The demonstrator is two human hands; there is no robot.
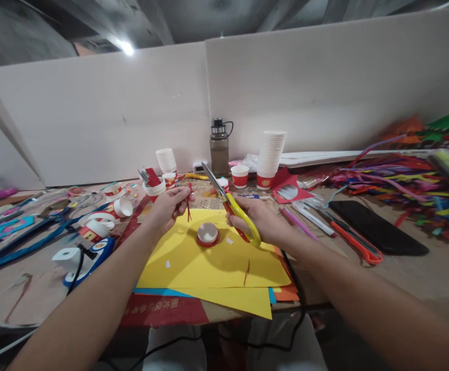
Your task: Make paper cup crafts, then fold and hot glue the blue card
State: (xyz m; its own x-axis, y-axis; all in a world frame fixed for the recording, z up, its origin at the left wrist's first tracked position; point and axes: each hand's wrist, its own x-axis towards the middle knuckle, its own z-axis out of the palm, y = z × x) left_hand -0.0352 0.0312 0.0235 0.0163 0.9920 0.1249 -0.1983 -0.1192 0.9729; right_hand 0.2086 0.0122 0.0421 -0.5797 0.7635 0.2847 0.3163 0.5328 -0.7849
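Observation:
My left hand (170,206) is closed in a pinch on a thin red paper strip (188,207) that hangs down from its fingers. My right hand (257,219) grips yellow-and-red scissors (230,203), whose blades point up and to the left, toward the strip. Both hands hover over a stack of yellow paper sheets (193,263). An upturned paper cup (208,234) with a red rim stands on the yellow paper between my hands. A small red sliver (247,272) lies on the sheet nearer to me.
A stack of white cups (271,154), a dark water bottle (219,147), a red-and-white cup (240,176), pens (305,216), an orange utility knife (358,242), a black phone (377,234) and coloured pipe cleaners (398,175) lie behind and right. Cut cups (121,207) and blue strips (19,242) crowd the left.

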